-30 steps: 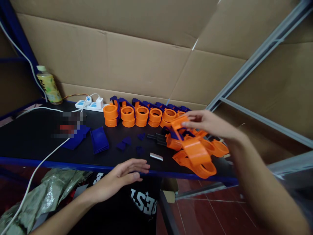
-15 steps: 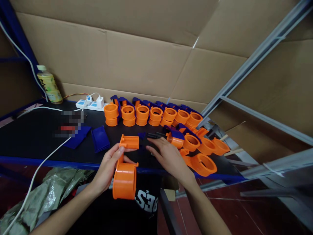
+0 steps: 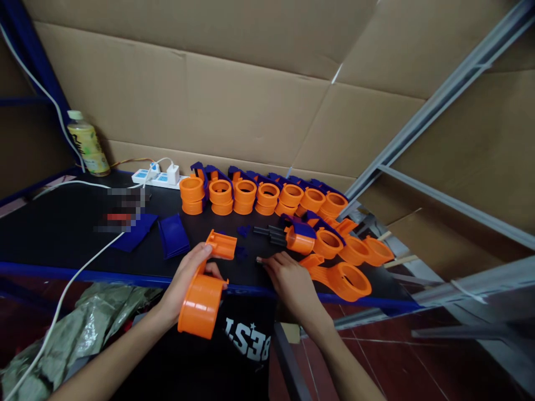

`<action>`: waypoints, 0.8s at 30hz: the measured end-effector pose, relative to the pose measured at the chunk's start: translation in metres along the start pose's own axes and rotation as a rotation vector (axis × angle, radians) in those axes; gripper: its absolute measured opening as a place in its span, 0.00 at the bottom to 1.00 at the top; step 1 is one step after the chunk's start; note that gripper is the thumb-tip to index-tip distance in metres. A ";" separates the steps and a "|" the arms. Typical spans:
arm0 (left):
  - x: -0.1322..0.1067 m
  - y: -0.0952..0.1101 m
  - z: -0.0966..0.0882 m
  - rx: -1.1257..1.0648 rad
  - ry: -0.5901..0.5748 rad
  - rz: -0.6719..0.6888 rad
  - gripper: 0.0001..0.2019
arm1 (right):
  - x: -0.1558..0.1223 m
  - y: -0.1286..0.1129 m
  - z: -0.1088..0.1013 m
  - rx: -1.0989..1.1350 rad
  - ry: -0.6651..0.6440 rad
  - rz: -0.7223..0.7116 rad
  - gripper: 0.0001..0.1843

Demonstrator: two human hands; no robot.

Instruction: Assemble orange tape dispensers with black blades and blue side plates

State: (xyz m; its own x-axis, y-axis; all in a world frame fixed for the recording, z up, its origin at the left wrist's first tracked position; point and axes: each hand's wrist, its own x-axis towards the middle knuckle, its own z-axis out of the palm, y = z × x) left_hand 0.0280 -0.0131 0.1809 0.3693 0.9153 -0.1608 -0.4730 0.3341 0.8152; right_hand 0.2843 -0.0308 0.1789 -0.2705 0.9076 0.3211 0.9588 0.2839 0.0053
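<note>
My left hand (image 3: 189, 278) is closed round an orange plastic tape dispenser body (image 3: 201, 306), a wide ring with a channel-shaped arm, held tilted over the table's front edge. My right hand (image 3: 292, 281) pinches a small dark piece (image 3: 259, 260), mostly hidden by the fingers; only its shiny end shows. Just beyond that hand lie several black rods (image 3: 276, 235) beside an orange ring with a blue part (image 3: 301, 239). Small blue plastic pieces (image 3: 242, 230) are scattered between the hands.
Assembled orange and blue dispensers (image 3: 244, 192) stand in a row at the back. More orange bodies (image 3: 351, 278) lie at the right. Flat blue pieces (image 3: 173, 236), a white power strip (image 3: 156, 178) and a drink bottle (image 3: 90, 146) are to the left.
My right hand has drawn back from the black rods towards me, now with a small dark piece in its fingertips. The orange body in my left hand has tilted, its ring swinging left.
</note>
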 end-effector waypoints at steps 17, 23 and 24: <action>0.004 -0.007 0.003 0.240 -0.055 0.054 0.26 | 0.032 -0.028 -0.041 0.694 0.123 0.034 0.09; 0.003 -0.006 0.006 0.240 -0.068 0.072 0.21 | 0.031 -0.040 -0.026 0.586 0.196 -0.051 0.09; 0.003 -0.005 0.006 0.243 -0.070 0.065 0.21 | 0.030 -0.040 -0.023 0.572 0.206 -0.057 0.09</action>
State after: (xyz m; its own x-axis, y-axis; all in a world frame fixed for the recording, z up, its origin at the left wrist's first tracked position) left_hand 0.0362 -0.0137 0.1794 0.4026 0.9126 -0.0714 -0.2951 0.2032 0.9336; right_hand 0.2394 -0.0219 0.2102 -0.2430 0.8237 0.5124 0.7291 0.5035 -0.4635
